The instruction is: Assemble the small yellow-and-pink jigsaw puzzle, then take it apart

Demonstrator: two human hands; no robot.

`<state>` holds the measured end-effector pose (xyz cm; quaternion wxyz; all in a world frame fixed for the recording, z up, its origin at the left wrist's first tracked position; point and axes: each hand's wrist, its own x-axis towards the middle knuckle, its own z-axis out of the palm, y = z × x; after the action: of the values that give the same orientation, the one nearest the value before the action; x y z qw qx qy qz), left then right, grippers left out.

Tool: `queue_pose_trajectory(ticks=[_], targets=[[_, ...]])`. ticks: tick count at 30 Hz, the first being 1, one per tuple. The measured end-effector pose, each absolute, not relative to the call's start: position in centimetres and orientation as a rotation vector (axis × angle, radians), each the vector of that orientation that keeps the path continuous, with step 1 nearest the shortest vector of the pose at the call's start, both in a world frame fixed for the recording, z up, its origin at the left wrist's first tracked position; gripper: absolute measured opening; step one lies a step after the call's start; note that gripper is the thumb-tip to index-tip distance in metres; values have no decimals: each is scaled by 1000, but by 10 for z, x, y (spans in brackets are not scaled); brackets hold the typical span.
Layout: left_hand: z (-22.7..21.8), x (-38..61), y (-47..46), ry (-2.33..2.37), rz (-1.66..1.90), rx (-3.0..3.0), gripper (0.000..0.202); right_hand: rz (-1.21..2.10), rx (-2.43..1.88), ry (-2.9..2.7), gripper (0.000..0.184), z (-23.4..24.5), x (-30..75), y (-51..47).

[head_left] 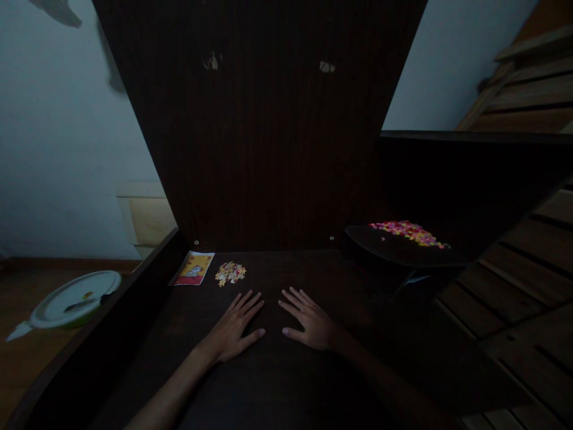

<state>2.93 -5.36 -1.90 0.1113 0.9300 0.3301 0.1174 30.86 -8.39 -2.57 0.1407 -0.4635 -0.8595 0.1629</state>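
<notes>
My left hand (236,327) lies flat on the dark wooden desk (273,382), its fingers spread and nothing in it. Palm down beside it, with a gap between the two, rests my right hand (308,319), also spread and holding nothing. Just beyond my left fingertips is a small heap of jigsaw puzzle pieces (230,273) in yellow, white and red. Left of that heap lies a picture card (195,269) showing a pale cartoon animal on an orange and red ground. Neither hand touches the pieces or the card.
A curved corner shelf (380,242) at the right carries a pile of small pink, red and yellow bits (409,232). A tall dark panel (268,149) closes the desk's back. A raised side board (111,322) edges the left, with a white-lidded tub (76,292) beyond it.
</notes>
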Motion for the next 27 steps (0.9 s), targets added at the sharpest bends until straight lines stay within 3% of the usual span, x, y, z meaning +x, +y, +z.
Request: queue_pose_trajectory(ticks=[27], targets=[[-15,32,-56,991,221,2757,65,387,-1377,-2509,69,-22,307,-87]])
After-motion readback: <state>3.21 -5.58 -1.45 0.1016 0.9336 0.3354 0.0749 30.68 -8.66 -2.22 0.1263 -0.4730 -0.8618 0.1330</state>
